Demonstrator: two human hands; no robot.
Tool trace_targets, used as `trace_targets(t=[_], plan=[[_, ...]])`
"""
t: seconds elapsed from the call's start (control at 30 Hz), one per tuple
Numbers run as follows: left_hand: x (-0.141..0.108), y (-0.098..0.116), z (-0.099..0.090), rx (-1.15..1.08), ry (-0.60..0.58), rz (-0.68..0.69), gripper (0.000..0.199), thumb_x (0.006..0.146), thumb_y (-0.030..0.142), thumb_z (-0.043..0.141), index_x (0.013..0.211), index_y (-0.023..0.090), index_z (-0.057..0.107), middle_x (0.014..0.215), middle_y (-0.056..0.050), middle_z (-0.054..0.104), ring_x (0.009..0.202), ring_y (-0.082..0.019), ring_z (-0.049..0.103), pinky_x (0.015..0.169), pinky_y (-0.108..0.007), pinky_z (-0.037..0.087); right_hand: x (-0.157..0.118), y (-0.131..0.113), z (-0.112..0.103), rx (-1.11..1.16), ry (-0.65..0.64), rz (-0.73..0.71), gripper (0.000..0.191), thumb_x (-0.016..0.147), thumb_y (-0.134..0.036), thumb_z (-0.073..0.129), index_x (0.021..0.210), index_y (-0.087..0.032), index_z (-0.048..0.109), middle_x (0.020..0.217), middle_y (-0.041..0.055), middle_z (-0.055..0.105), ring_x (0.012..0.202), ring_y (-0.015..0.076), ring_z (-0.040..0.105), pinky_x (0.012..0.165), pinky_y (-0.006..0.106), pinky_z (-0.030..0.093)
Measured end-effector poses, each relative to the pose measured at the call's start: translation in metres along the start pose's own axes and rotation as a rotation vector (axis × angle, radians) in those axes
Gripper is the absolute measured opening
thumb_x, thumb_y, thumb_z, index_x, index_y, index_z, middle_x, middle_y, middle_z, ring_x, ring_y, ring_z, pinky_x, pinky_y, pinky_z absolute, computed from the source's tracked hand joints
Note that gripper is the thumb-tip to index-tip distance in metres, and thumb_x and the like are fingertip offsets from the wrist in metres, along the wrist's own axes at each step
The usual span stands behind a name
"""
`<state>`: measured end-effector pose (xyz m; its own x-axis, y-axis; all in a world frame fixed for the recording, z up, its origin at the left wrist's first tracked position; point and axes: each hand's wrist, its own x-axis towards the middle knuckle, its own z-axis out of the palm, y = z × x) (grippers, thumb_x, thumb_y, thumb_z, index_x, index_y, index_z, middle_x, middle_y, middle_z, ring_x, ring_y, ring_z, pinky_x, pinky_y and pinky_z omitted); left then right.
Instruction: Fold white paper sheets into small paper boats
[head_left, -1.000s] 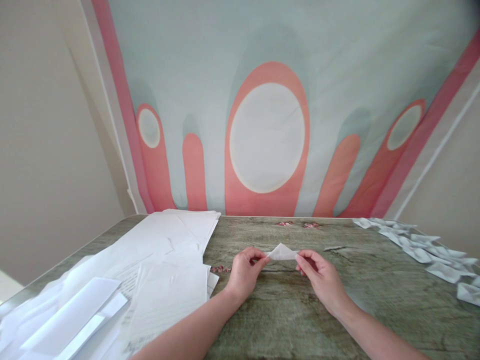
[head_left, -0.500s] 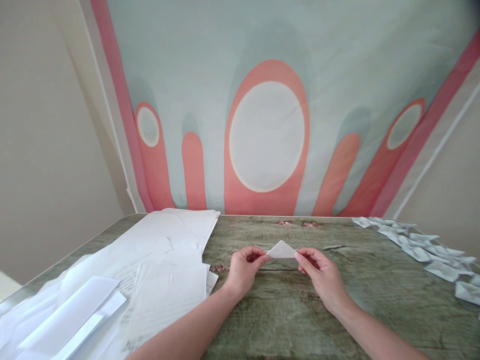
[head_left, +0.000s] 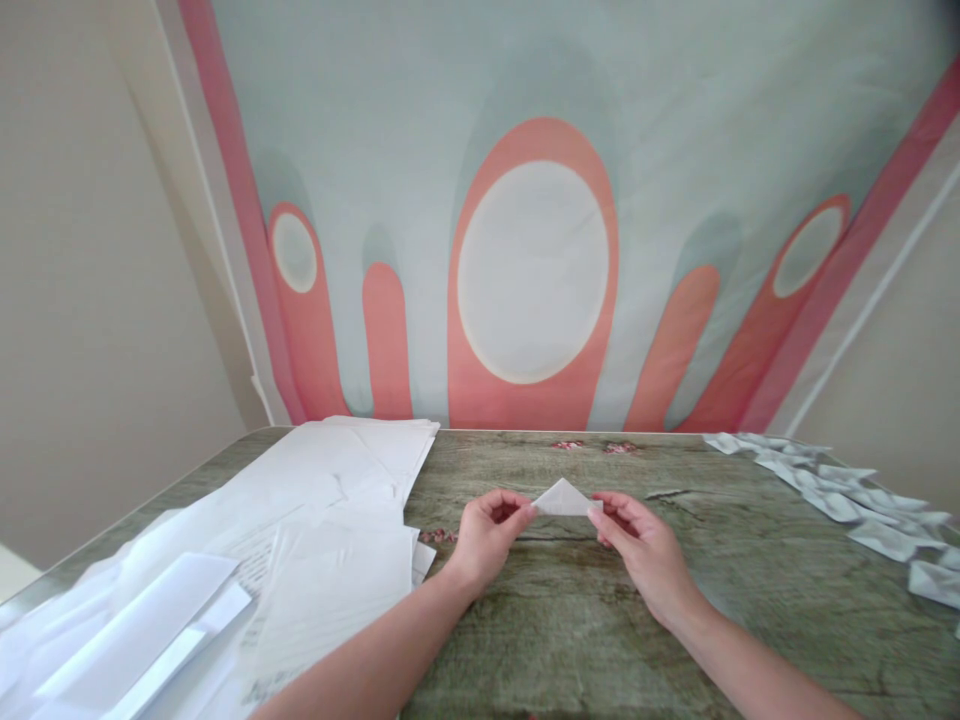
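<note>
Folded white paper (head_left: 562, 498) sits between the two hands, bridging the gap, peak pointing up and away from the person. Left hand (head_left: 480, 548): thumb and index fingers closed on the paper's left end, gripping just the tip. Right hand (head_left: 651, 555): fingers pinching the right end, thumb on the near side, a bit of white corner showing above the thumb. Middle of the paper is uncovered, no fingers over it; the peak rises above the line of both thumbs. Other fingers curled in behind, partly hidden. Paper is over the wood-patterned surface (head_left: 540, 640); can't tell if its lower edge touches. Left side: big spread of loose paper sheets (head_left: 337, 475), some with printed lines, near the left forearm. Folded white strips (head_left: 142, 625) on top of that spread, near left corner. Right side: row of small folded pieces (head_left: 840, 490) along the far right edge, well apart from the right hand
</note>
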<state>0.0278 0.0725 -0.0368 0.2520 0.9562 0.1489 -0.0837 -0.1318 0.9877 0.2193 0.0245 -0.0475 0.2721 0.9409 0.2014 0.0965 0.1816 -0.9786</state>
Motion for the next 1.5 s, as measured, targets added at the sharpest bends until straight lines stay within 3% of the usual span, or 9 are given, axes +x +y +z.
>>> trace_targets(t=[0.17,0.4,0.6,0.93,1.1,1.3,1.5], plan=[[-0.003,0.004,0.003,-0.055,-0.037,-0.046,0.034,0.066,0.045,0.069,0.072,0.015,0.056,0.069,-0.004,0.067,0.070,-0.018,0.064,0.057,-0.023,0.045,-0.001,0.000,0.000,-0.051,-0.014,0.011,0.033,0.072,-0.048,0.063,0.083,-0.017,0.062,0.062,0.0001,0.058,0.059,0.0143,0.052,0.058,0.025,0.043],[-0.003,0.006,0.004,-0.086,-0.058,-0.097,0.033,0.064,0.043,0.071,0.073,0.016,0.053,0.065,-0.002,0.066,0.066,-0.018,0.065,0.055,-0.022,0.044,-0.002,-0.002,0.001,0.018,-0.055,0.029,0.037,0.071,-0.051,0.063,0.082,-0.016,0.060,0.064,0.0039,0.064,0.057,0.0163,0.058,0.051,0.026,0.044],[-0.002,0.001,0.002,-0.056,-0.061,-0.129,0.032,0.062,0.036,0.074,0.081,0.014,0.060,0.063,-0.003,0.067,0.059,-0.014,0.062,0.052,-0.020,0.040,-0.002,0.003,0.000,-0.027,-0.036,0.053,0.037,0.072,-0.048,0.063,0.086,-0.014,0.065,0.059,0.0027,0.064,0.052,0.0143,0.055,0.050,0.026,0.043],[0.000,-0.003,0.002,-0.022,-0.036,-0.143,0.027,0.066,0.037,0.070,0.076,0.014,0.061,0.062,-0.002,0.066,0.058,-0.014,0.061,0.051,-0.019,0.040,-0.004,-0.001,-0.001,0.003,-0.020,0.101,0.042,0.073,-0.047,0.063,0.100,-0.015,0.067,0.063,0.0044,0.069,0.056,0.0167,0.059,0.051,0.027,0.045],[0.000,-0.002,0.002,-0.014,-0.022,-0.145,0.028,0.065,0.037,0.070,0.076,0.013,0.060,0.061,-0.002,0.065,0.058,-0.013,0.061,0.051,-0.019,0.039,-0.005,-0.001,-0.001,0.129,-0.040,0.106,0.041,0.077,-0.049,0.058,0.098,-0.015,0.067,0.080,0.0082,0.070,0.059,0.0168,0.061,0.050,0.026,0.045],[0.001,-0.004,0.002,-0.004,-0.034,-0.143,0.029,0.064,0.037,0.071,0.075,0.013,0.060,0.059,-0.002,0.065,0.054,-0.013,0.059,0.049,-0.019,0.038,-0.001,-0.001,-0.002,0.372,-0.041,0.222,0.035,0.073,-0.045,0.065,0.081,-0.010,0.070,0.070,0.0080,0.068,0.055,0.0157,0.062,0.046,0.023,0.046],[0.000,-0.003,0.002,0.002,-0.038,-0.133,0.028,0.065,0.037,0.069,0.075,0.013,0.060,0.058,-0.002,0.065,0.053,-0.013,0.058,0.049,-0.019,0.038,0.004,-0.002,-0.005,0.525,-0.155,0.347,0.019,0.072,-0.032,0.070,0.077,-0.013,0.070,0.074,0.0070,0.070,0.065,0.0176,0.066,0.051,0.023,0.052]])
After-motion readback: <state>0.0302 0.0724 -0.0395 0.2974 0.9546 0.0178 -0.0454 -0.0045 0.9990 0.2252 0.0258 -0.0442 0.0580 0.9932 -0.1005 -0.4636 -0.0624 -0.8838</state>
